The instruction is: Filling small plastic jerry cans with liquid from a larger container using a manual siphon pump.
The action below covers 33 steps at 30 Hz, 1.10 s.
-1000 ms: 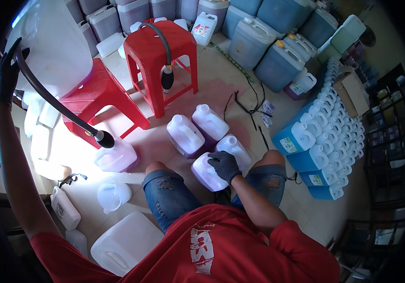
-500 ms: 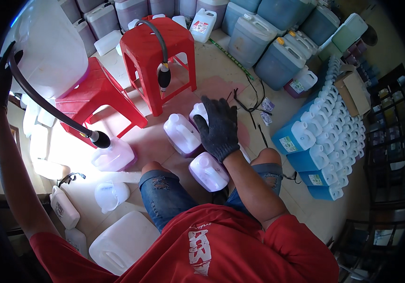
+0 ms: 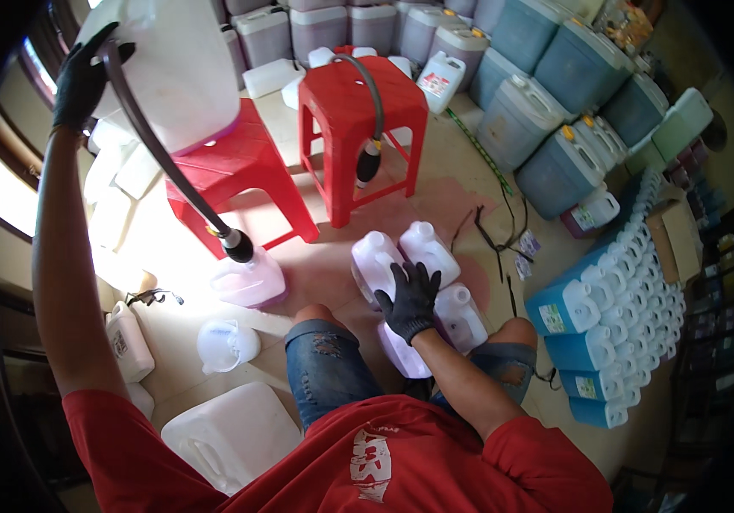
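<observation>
— Both hands wear black gloves. What is the left hand [image 3: 85, 73] doing up there?

— It is raised high, fingers closed around the black hose [image 3: 170, 162] where it leaves the big white drum [image 3: 179, 68]. That drum stands on the low red stool [image 3: 230, 167], so liquid can run downhill; gripping the hose near its top likely steadies or pinches the flow.

— And the lower end of the hose?

— Its nozzle [image 3: 237, 245] sits in the mouth of a pinkish translucent jug [image 3: 252, 280] on the floor, just in front of that stool. The jug stands upright below the drum.

— The right hand [image 3: 410, 299]?

— Spread open, palm down, resting across a cluster of similar white jugs [image 3: 422, 256] standing on the floor between the person's knees. It grips nothing that I can see; the fingers lie flat over their shoulders, touching them. Kept close together there, they are within easy reach.

— Anything else nearby?

— A second red stool [image 3: 358, 111] carries another hose with its nozzle hanging free. A capless clear jug [image 3: 226, 344] lies toward the floor's left side, and rows of blue-filled bottles [image 3: 606, 342] line the right.
</observation>
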Motion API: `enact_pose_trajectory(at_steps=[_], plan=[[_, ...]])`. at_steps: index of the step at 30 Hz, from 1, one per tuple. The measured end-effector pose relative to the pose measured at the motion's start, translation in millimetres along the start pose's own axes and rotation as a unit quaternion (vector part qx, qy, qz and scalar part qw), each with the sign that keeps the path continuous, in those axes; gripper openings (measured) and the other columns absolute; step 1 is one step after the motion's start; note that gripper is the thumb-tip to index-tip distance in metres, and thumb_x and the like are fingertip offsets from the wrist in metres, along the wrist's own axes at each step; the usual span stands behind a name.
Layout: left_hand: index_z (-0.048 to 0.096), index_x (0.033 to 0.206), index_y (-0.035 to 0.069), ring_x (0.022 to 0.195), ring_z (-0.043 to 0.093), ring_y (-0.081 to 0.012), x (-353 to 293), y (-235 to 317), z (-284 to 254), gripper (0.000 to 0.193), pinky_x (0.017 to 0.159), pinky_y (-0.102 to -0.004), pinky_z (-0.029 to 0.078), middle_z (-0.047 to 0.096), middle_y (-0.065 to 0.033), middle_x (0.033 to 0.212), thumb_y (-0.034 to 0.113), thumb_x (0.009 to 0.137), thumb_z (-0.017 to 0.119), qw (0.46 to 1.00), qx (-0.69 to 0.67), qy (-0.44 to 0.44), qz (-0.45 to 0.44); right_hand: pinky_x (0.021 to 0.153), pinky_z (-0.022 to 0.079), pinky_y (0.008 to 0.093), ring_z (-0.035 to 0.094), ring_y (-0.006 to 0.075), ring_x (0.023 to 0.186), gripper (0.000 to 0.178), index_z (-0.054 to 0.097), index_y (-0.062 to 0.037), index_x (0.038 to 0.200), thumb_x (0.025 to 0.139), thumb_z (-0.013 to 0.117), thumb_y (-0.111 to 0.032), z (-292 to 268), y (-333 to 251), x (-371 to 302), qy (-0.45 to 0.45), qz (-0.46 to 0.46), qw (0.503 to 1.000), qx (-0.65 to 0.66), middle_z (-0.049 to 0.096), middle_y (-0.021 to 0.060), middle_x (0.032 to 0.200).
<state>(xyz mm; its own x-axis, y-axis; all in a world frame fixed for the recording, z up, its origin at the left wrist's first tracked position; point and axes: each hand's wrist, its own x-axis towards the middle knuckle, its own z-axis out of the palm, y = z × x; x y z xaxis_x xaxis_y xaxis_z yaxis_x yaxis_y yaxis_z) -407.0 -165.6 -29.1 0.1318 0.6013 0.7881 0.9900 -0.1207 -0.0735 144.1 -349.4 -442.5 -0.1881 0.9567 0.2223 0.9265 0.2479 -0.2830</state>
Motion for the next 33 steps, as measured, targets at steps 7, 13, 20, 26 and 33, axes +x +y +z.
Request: enact_pose_trajectory(at_steps=[7, 13, 20, 26, 33], plan=[[0.074, 0.127, 0.027, 0.108, 0.07, -0.0345, -1.3, 37.5, -17.5, 0.06, 0.095, -0.0486, 0.052, 0.075, -0.0112, 0.114, 0.065, 0.081, 0.077, 0.992, 0.108, 0.059, -0.036, 0.093, 0.053, 0.0443, 0.065, 0.0391, 0.103, 0.037, 0.069, -0.0014, 0.114, 0.086, 0.081, -0.023, -11.6, -85.9, 112.3, 0.085, -0.174, 0.918, 0.345, 0.07, 0.0204, 0.108], [0.075, 0.092, 0.016, 0.081, 0.069, -0.0299, -12.3, 89.3, -31.9, 0.048, 0.081, -0.0452, 0.048, 0.072, -0.008, 0.08, 0.061, 0.077, 0.078, 0.984, 0.147, 0.098, 0.029, 0.086, 0.058, 0.0362, 0.073, 0.0289, 0.096, 0.027, 0.07, 0.0009, 0.113, 0.094, 0.075, -0.016, -78.3, -169.9, 214.4, 0.084, -0.194, 0.828, 0.52, 0.073, 0.018, 0.106], [0.071, 0.107, 0.013, 0.091, 0.069, -0.0302, -39.1, 95.5, -37.5, 0.061, 0.098, -0.051, 0.041, 0.075, -0.0051, 0.088, 0.055, 0.067, 0.09, 0.98, 0.08, 0.179, -0.021, 0.087, 0.056, 0.044, 0.069, 0.0398, 0.097, 0.017, 0.072, -0.0026, 0.105, 0.093, 0.064, -0.013, -265.9, -315.0, 357.4, 0.289, -0.398, 0.765, 0.416, 0.073, 0.0181, 0.098], [0.066, 0.116, 0.011, 0.106, 0.069, -0.028, -61.6, 92.7, -35.4, 0.084, 0.121, -0.0553, 0.022, 0.073, -0.0054, 0.103, 0.061, 0.056, 0.095, 0.976, 0.042, 0.208, -0.049, 0.125, 0.031, 0.0483, 0.041, 0.0346, 0.149, 0.056, 0.067, -0.0303, 0.137, 0.091, 0.058, 0.0, -297.3, -416.2, 410.0, 0.288, -0.53, 0.791, -0.106, 0.044, 0.0099, 0.162], [0.067, 0.123, 0.016, 0.139, 0.052, -0.0365, -117.4, 88.8, -28.8, 0.058, 0.123, -0.0573, 0.025, 0.068, -0.0052, 0.136, 0.019, 0.07, 0.091, 0.964, -0.104, 0.238, -0.049, 0.104, 0.048, 0.0486, 0.067, 0.0305, 0.109, 0.021, 0.078, -0.0115, 0.096, 0.081, 0.066, -0.004, -289.4, -432.8, 395.2, 0.226, -0.578, 0.758, -0.2, 0.073, 0.0126, 0.1]])
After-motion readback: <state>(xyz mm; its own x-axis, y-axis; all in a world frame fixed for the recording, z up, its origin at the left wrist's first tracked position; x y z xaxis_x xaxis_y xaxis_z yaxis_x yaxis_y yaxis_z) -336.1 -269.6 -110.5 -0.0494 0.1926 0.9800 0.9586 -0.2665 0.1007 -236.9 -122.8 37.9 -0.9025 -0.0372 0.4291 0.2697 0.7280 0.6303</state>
